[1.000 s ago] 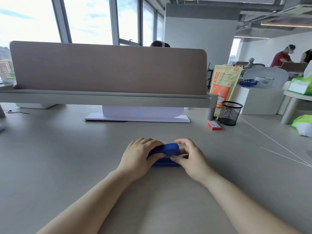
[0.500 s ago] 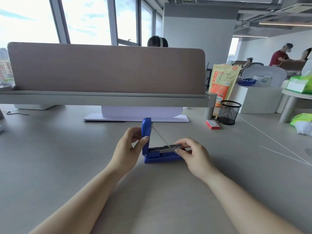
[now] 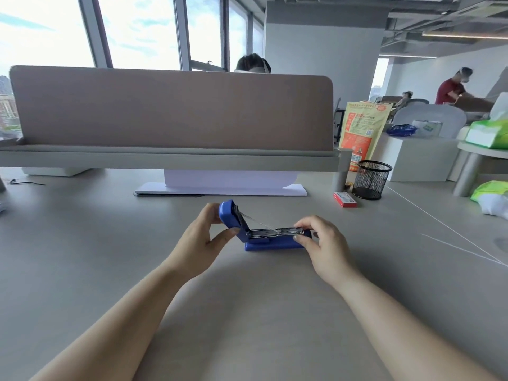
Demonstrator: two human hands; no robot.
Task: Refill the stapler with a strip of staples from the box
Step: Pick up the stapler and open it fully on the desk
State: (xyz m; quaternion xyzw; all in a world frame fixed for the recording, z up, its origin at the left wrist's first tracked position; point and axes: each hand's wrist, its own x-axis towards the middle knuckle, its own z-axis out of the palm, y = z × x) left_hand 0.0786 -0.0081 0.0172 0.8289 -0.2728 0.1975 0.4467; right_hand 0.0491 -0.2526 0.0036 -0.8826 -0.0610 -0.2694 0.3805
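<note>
Stapler (image 3: 270,242) lies open between hands: left hand (image 3: 202,239) pinching its lid, right hand (image 3: 324,243) gripping its front.

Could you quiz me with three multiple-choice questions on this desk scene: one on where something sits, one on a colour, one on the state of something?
1. Where does the small red cardboard box lie?
A. Beside the black mesh cup
B. Inside the stapler
C. In the left hand

2. What colour is the plastic stapler?
A. Green
B. Blue
C. White

3. How is the stapler's lid?
A. Shut flat
C. Taken off
B. Swung open

Answers:
1. A: the small red cardboard box lies on the desk next to the black mesh cup.
2. B: the plastic stapler is blue all over.
3. B: the left hand holds the lid tipped up, and the right hand pinches the bared metal track.
</note>
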